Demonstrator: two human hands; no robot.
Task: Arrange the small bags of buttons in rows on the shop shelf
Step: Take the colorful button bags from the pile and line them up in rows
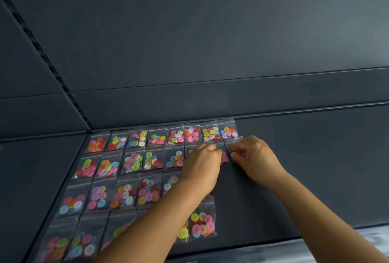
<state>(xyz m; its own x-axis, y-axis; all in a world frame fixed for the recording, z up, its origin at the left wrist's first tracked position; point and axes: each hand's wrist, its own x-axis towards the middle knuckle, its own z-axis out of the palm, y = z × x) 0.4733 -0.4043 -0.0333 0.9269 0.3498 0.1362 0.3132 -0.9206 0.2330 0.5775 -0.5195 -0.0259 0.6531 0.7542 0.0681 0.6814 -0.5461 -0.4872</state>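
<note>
Your right hand [253, 155] pinches a small bag of buttons [235, 151] at the right end of the second row on the dark shelf [315, 168], just below the last bag of the back row [228, 129]. Your left hand [203, 165] has its fingers curled down over the neighbouring bag [224, 157], which it mostly hides; whether it pinches that bag or only presses it, you cannot tell.

Expect each bag to be light and floppy, with a slick clear film that probably slides easily on the smooth shelf. The loose buttons likely shift and lump inside, so take hold by the flat sealed top strip or the side edges. Press it flat once placed, so it does not ride up over its neighbour.
</note>
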